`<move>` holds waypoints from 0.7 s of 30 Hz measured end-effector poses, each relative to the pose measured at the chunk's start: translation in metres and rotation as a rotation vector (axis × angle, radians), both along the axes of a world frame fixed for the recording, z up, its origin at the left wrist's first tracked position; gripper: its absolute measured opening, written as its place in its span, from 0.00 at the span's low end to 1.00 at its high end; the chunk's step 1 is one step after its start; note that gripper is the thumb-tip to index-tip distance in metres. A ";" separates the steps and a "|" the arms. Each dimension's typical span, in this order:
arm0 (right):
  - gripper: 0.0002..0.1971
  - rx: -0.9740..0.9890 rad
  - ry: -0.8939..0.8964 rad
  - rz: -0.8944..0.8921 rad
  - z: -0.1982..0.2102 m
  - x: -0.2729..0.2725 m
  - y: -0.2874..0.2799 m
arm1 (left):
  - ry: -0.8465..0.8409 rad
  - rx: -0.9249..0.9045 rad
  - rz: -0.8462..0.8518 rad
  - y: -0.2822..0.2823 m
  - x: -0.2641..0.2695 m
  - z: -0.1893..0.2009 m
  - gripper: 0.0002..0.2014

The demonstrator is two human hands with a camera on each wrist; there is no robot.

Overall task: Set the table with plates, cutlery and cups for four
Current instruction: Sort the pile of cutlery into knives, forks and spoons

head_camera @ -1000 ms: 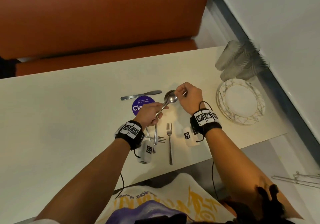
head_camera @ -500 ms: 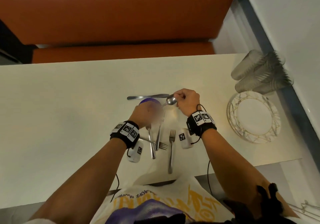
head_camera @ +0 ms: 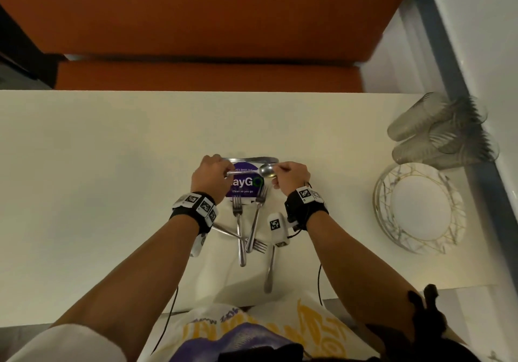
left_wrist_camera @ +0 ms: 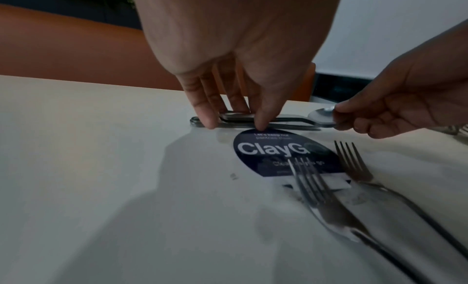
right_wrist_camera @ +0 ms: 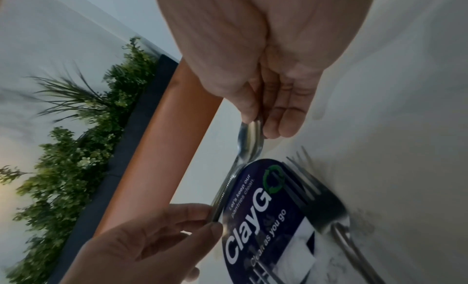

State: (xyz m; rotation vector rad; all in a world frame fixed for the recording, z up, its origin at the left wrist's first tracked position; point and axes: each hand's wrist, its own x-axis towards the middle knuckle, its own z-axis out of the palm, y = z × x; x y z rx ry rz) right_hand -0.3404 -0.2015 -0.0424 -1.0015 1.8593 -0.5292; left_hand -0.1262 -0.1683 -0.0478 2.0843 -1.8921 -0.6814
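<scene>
1. Compared with a second before, I had brought the spoon (head_camera: 265, 170) down from its raised tilt to lie level at the far edge of the purple sticker (head_camera: 244, 184), just beside the knife (head_camera: 253, 160).
2. My left hand (head_camera: 211, 175) pinched the spoon's handle end, fingertips (left_wrist_camera: 260, 124) down at the desk (head_camera: 98, 179); my right hand (head_camera: 291, 178) pinched the bowl.
3. The camera had also shifted, so the sticker that was half hidden earlier read more fully: "ClayGo", with "Let's keep our pantries clean" above and "Clean as you go" below, plus a green recycling ring for the "o".
4. Three forks (head_camera: 238, 221) lay crossed on the near side of the sticker, and one more piece of cutlery (head_camera: 269, 269) lay to their right, its head hidden by my wrist camera.
5. The plates (head_camera: 420, 207) sat stacked at the desk's right end, with the clear ribbed cups (head_camera: 437, 134) lying on their sides just beyond them.
</scene>
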 end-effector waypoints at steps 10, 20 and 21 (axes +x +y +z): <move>0.07 0.011 0.121 0.116 -0.009 0.001 -0.006 | 0.001 0.011 0.019 -0.004 -0.003 -0.010 0.06; 0.10 -0.028 0.175 0.163 -0.011 0.000 -0.006 | 0.042 0.021 0.000 -0.002 0.002 -0.015 0.10; 0.10 -0.030 0.172 0.157 -0.011 0.000 -0.005 | 0.034 0.017 -0.008 -0.001 0.003 -0.015 0.12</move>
